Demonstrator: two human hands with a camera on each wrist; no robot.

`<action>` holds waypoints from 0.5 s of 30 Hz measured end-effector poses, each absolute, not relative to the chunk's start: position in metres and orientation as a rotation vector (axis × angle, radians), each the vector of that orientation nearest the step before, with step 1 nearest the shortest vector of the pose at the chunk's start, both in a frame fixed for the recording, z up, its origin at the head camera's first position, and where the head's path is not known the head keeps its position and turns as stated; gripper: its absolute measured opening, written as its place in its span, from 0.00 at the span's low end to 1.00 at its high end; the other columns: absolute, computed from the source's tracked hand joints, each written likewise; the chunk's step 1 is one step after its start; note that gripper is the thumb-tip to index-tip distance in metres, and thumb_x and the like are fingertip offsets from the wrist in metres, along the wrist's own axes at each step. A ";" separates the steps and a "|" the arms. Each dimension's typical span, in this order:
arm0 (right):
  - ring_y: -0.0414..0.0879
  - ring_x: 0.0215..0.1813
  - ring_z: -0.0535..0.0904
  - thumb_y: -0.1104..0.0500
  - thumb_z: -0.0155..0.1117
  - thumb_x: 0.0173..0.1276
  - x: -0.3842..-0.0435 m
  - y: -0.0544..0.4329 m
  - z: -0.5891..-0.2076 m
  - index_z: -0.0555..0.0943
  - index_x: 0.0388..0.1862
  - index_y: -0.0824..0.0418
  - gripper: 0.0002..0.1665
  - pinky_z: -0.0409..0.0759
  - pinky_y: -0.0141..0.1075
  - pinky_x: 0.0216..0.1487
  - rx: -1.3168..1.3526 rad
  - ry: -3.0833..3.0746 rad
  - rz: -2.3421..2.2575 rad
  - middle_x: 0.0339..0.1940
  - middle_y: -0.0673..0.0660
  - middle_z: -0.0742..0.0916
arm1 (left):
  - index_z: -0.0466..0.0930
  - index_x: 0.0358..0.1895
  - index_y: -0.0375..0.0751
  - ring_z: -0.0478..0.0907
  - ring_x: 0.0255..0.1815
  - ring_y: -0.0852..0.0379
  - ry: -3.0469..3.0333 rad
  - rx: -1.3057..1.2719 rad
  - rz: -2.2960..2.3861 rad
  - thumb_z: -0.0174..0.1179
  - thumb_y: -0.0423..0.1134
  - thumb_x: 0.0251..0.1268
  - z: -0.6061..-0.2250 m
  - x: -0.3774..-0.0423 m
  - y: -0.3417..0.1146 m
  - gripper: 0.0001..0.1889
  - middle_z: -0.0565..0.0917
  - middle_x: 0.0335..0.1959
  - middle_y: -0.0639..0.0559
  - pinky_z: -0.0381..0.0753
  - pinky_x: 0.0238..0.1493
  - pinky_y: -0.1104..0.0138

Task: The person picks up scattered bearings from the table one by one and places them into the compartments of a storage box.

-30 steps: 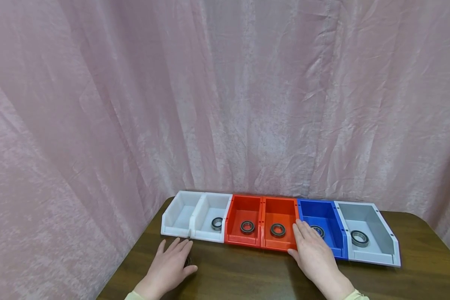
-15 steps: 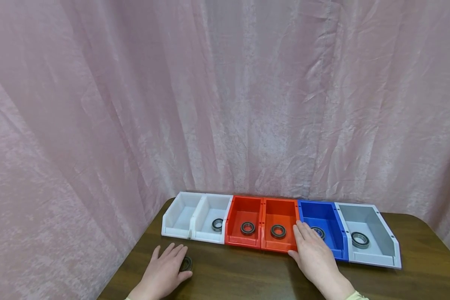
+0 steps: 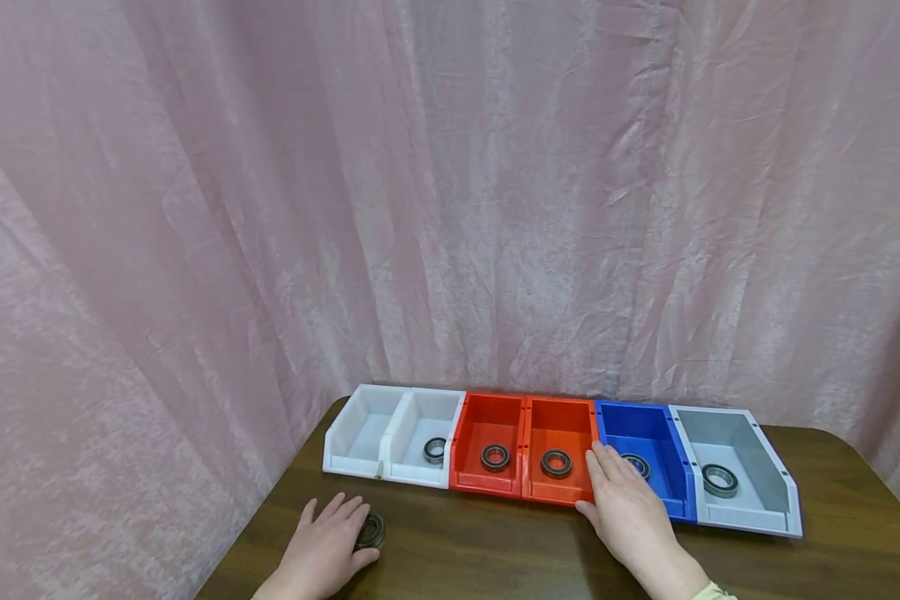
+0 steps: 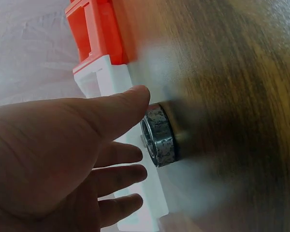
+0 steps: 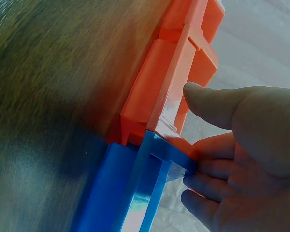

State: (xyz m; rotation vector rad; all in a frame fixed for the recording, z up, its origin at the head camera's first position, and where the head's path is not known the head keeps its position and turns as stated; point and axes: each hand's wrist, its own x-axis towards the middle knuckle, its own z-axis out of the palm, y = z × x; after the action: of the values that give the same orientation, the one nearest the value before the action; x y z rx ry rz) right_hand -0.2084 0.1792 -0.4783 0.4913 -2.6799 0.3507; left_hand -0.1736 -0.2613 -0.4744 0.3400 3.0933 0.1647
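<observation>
A dark metal ball bearing lies flat on the wooden table at the front left. My left hand hovers beside it, fingers extended and thumb tip close to its near edge. In the left wrist view the bearing shows just beyond the thumb, with daylight between the fingers and nothing gripped. My right hand is over the front of the blue bin, hiding part of it. Its fingers touch the top where the blue and orange-red bins meet, and are loosely extended.
Bins stand in a row along the back: two white, a red, an orange-red, the blue and a grey bin. One bearing lies in each except the leftmost white. A pink curtain hangs behind the table.
My left hand has drawn back and slightly left, uncovering more of the bearing on the table. The right hand has stayed in place.
</observation>
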 end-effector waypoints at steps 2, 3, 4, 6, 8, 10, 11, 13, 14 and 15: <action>0.70 0.75 0.77 0.53 0.86 0.65 -0.209 0.179 -0.479 0.80 0.71 0.76 0.43 0.76 0.63 0.75 0.491 -2.680 0.349 0.74 0.74 0.81 | 0.84 0.69 0.36 0.71 0.79 0.31 3.089 0.335 0.158 0.76 0.58 0.68 -0.475 -0.174 -0.262 0.35 0.81 0.73 0.38 0.56 0.76 0.22; 0.70 0.75 0.77 0.53 0.86 0.65 -0.209 0.179 -0.479 0.80 0.71 0.76 0.43 0.76 0.63 0.75 0.492 -2.679 0.348 0.74 0.74 0.81 | 0.84 0.69 0.36 0.71 0.79 0.30 3.087 0.335 0.155 0.76 0.57 0.68 -0.476 -0.174 -0.262 0.35 0.81 0.73 0.38 0.56 0.76 0.22; 0.70 0.75 0.77 0.53 0.86 0.65 -0.209 0.179 -0.479 0.80 0.71 0.76 0.43 0.76 0.63 0.75 0.493 -2.678 0.348 0.74 0.74 0.81 | 0.84 0.69 0.36 0.71 0.79 0.30 3.086 0.334 0.155 0.76 0.57 0.68 -0.476 -0.174 -0.262 0.35 0.81 0.73 0.38 0.56 0.76 0.22; 0.71 0.75 0.77 0.54 0.86 0.65 -0.208 0.179 -0.478 0.80 0.71 0.76 0.43 0.76 0.63 0.75 0.495 -2.676 0.348 0.74 0.74 0.81 | 0.84 0.69 0.36 0.71 0.79 0.30 3.080 0.328 0.157 0.76 0.57 0.68 -0.476 -0.174 -0.262 0.35 0.81 0.73 0.38 0.56 0.76 0.22; 0.71 0.75 0.77 0.54 0.86 0.65 -0.209 0.179 -0.478 0.80 0.71 0.76 0.43 0.76 0.63 0.75 0.498 -2.677 0.348 0.74 0.74 0.81 | 0.84 0.69 0.36 0.71 0.79 0.30 3.073 0.321 0.163 0.76 0.57 0.68 -0.477 -0.174 -0.263 0.35 0.81 0.73 0.38 0.56 0.76 0.22; 0.71 0.75 0.77 0.54 0.86 0.65 -0.209 0.179 -0.478 0.80 0.71 0.76 0.43 0.76 0.63 0.75 0.498 -2.679 0.347 0.74 0.74 0.81 | 0.84 0.69 0.36 0.71 0.79 0.30 3.067 0.315 0.166 0.76 0.57 0.68 -0.477 -0.173 -0.263 0.35 0.81 0.73 0.38 0.57 0.75 0.22; 0.71 0.75 0.77 0.54 0.86 0.65 -0.209 0.179 -0.478 0.80 0.71 0.77 0.43 0.76 0.63 0.75 0.498 -2.680 0.346 0.74 0.74 0.81 | 0.84 0.69 0.36 0.71 0.79 0.30 3.064 0.313 0.167 0.76 0.57 0.68 -0.477 -0.174 -0.263 0.35 0.81 0.73 0.38 0.57 0.75 0.22; 0.71 0.75 0.77 0.53 0.86 0.65 -0.209 0.179 -0.479 0.80 0.71 0.77 0.43 0.76 0.63 0.75 0.498 -2.679 0.347 0.74 0.75 0.81 | 0.84 0.69 0.36 0.71 0.79 0.30 3.059 0.310 0.169 0.76 0.57 0.68 -0.477 -0.174 -0.263 0.35 0.81 0.73 0.38 0.57 0.75 0.21; 0.71 0.75 0.77 0.53 0.86 0.65 -0.210 0.179 -0.479 0.80 0.71 0.77 0.43 0.76 0.63 0.75 0.498 -2.679 0.346 0.74 0.75 0.81 | 0.84 0.69 0.36 0.71 0.79 0.30 3.058 0.309 0.170 0.76 0.57 0.68 -0.477 -0.174 -0.263 0.35 0.81 0.73 0.38 0.57 0.74 0.21; 0.71 0.75 0.77 0.53 0.86 0.65 -0.210 0.179 -0.480 0.80 0.71 0.77 0.43 0.76 0.63 0.75 0.498 -2.678 0.346 0.74 0.75 0.81 | 0.84 0.69 0.36 0.71 0.79 0.30 3.057 0.307 0.170 0.76 0.57 0.68 -0.477 -0.175 -0.263 0.35 0.81 0.73 0.37 0.57 0.74 0.21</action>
State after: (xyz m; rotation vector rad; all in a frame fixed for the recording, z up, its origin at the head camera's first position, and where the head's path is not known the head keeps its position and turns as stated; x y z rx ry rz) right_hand -0.2098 0.1791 -0.4797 0.4980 -2.6778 0.3460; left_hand -0.1746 -0.2629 -0.4773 0.3073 3.0573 0.1703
